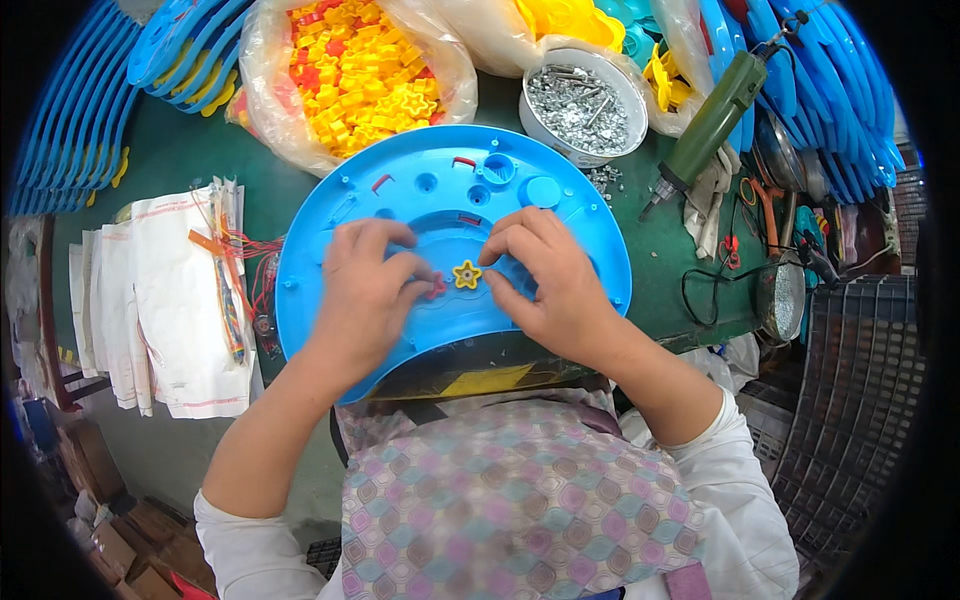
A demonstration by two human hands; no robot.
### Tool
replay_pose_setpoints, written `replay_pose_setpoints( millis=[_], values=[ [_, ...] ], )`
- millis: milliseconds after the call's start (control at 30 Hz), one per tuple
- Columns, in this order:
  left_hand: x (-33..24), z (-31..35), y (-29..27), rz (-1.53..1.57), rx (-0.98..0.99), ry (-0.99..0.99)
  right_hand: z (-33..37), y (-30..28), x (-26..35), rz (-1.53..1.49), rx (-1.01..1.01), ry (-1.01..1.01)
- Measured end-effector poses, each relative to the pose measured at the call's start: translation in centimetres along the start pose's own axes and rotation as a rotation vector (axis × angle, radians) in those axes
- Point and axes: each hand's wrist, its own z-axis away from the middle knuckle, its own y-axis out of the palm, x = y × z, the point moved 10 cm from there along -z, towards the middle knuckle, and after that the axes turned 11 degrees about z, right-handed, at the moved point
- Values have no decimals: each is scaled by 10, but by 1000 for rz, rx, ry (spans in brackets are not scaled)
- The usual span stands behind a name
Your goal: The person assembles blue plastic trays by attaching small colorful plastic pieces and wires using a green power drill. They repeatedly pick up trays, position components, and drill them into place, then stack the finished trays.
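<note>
A blue curved plastic shell (590, 220) lies hollow side up in front of me, with posts, slots and round sockets inside. My left hand (370, 290) is over its left half, slightly blurred, with thumb and fingers pinched at a small red star-shaped piece (436, 285). Just right of that, a yellow star-shaped piece (467, 275) with a grey centre sits in the shell. Beside it is my right hand (545, 280), its thumb and forefinger apart and nothing visible between them. Small red parts (464, 162) sit in slots farther back in the shell.
Behind the shell stand a bag of yellow and red star pieces (365, 85) and a white bowl of screws (585, 105). A green electric screwdriver (715, 120) hangs at right. White packets with wires (190, 300) lie left. Blue shells (75, 110) are stacked at both sides.
</note>
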Motion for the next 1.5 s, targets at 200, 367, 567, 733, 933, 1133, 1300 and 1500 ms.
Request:
replay_pose_setpoints(
  millis=[200,367,567,733,933,1133,1300,1500],
  values=[
    [-6,-9,0,-68,98,-33,5,2,-5,-40,-35,-7],
    [-6,-16,3,-98,146,-60,6,3,-7,-28,-54,-28],
    [-11,-20,3,-139,97,-71,4,4,-5,-21,-50,-24],
    [-9,-11,0,-110,26,-89,2,5,-1,5,-35,-36],
    [2,23,-81,14,-368,-159,7,0,-6,-67,-13,41],
    [89,96,-167,-127,-638,-448,-1,-5,12,-82,1,5],
    [128,109,-170,-274,-597,-558,-12,7,35,-93,43,-74],
    [149,95,-160,-243,-564,-789,-74,45,119,68,1,-437]
  ],
)
